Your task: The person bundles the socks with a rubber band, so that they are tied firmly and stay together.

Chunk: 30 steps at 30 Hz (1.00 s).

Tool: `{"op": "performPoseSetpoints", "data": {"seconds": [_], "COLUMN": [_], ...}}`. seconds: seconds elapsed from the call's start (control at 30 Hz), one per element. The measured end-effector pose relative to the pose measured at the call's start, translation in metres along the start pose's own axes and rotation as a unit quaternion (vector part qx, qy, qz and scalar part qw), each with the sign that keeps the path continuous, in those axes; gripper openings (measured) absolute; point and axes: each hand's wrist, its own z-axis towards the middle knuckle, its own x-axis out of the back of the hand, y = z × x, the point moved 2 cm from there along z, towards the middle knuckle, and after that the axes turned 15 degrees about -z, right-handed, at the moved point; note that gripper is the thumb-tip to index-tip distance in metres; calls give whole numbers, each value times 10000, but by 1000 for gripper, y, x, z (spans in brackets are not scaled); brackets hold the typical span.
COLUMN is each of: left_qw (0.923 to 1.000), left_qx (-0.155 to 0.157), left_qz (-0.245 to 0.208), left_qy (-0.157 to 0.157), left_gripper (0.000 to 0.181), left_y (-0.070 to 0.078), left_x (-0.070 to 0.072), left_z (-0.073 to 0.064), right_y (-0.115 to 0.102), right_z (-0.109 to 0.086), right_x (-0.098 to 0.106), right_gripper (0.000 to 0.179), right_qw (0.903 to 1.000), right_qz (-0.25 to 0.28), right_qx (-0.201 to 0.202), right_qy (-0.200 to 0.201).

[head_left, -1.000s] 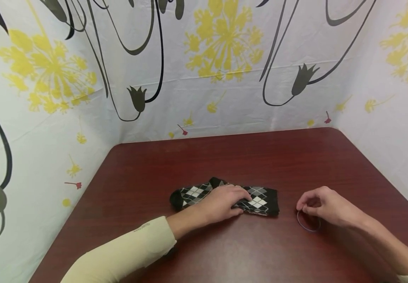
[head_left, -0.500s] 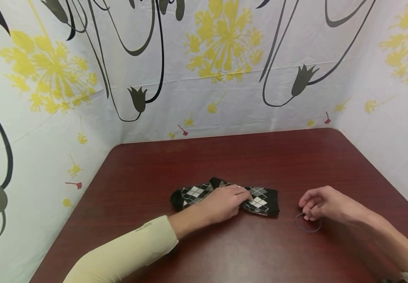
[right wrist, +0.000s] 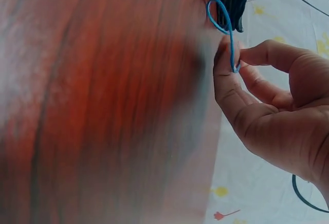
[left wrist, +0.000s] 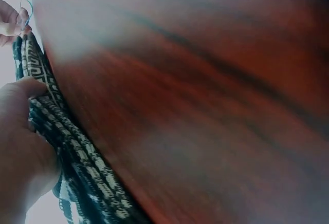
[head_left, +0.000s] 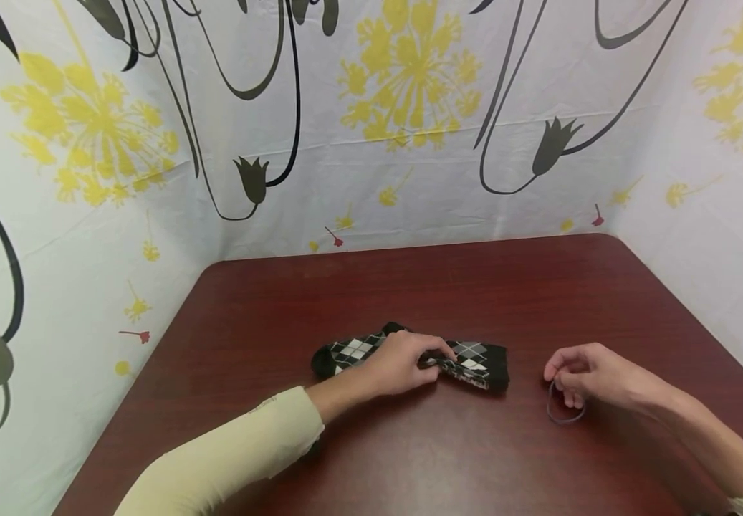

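Black, grey and white argyle socks lie flat and stacked on the table. My left hand is over their middle, thumb at the near edge and fingers on top, pinching the fabric. In the left wrist view the thumb presses against the layered sock edges. To the right of the socks, my right hand pinches a thin rubber band between thumb and fingers. The loop looks blue in the right wrist view, where the band dangles from the fingertips, apart from the socks.
The dark red-brown wooden table has rounded far corners. A white fabric with yellow and grey flower prints hangs behind it and along both sides.
My left thumb and fingers have gathered the socks' near edge, which now bulges up a little. The right fingers have shifted their hold on the rubber band, and its loop hangs differently.
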Motion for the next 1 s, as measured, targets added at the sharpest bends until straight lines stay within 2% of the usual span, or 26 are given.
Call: {"op": "performPoseSetpoints", "data": {"seconds": [0.17,0.3,0.5,0.67,0.83,1.0], "left_qw": [9988,9989,9993,9999,9993,9973], "left_qx": [99,137,200,129,-54,-97], "left_qz": [-444,-408,-298,-63,349,720], "left_qy": [177,160,45,-52,-109,-81], "left_gripper": [31,31,30,27,27,28], "left_y": [-5,-6,-6,-6,-3,0], "left_x": [-1,-2,-4,-6,-9,-11], "left_z": [1,2,5,7,9,11], "right_y": [1,0,-2,-2,-1,-2], "right_z": [3,6,10,13,15,17], "right_x": [1,-1,-7,-9,-11,-13], "right_gripper": [19,22,15,20,21,27], "right_qw": [9996,9944,9723,9498,9444,9383], "right_qz": [276,1044,2268,3034,3210,3395], "right_qx": [56,-46,-157,-273,-120,256], "right_qy": [13,-176,-547,-718,-697,-603]}}
